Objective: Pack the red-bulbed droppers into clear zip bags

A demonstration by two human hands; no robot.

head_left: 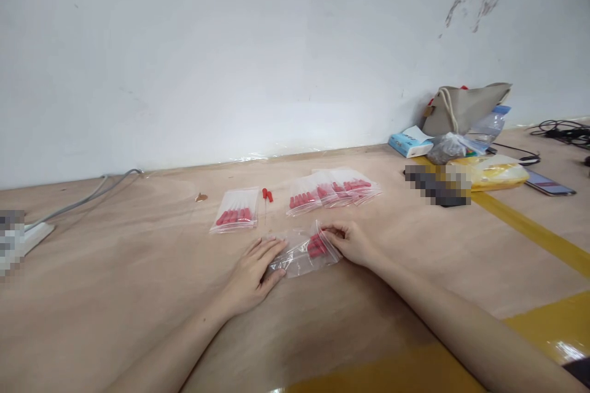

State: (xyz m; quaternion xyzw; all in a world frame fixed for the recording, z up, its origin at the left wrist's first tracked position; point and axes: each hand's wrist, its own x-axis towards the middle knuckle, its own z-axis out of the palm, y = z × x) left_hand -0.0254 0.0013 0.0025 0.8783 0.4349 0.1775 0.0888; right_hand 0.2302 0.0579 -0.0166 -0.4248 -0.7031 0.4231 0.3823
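Note:
A clear plastic bag [295, 264] lies in front of me. Its left end is under the fingers of my left hand [258, 270], which rests fairly flat with the thumb apart. My right hand [351, 242] pinches the edge of a small zip bag with red-handled pieces [317, 245], over the right end of the clear bag. Whether the zip bag is inside the clear one, I cannot tell. Beyond my left hand is a stack of zip bags with red pieces [236, 212]. Two loose red-handled pieces with thin shafts [267, 195] lie beside it. More filled zip bags [332, 189] overlap further right.
At the back right are a blue tissue box [410, 142], a grey bag [468, 110], a yellow packet [491, 173] and a phone [550, 183]. Yellow tape [530, 230] crosses the brown surface. A grey cable [92, 193] runs along the left, and a white wall stands behind.

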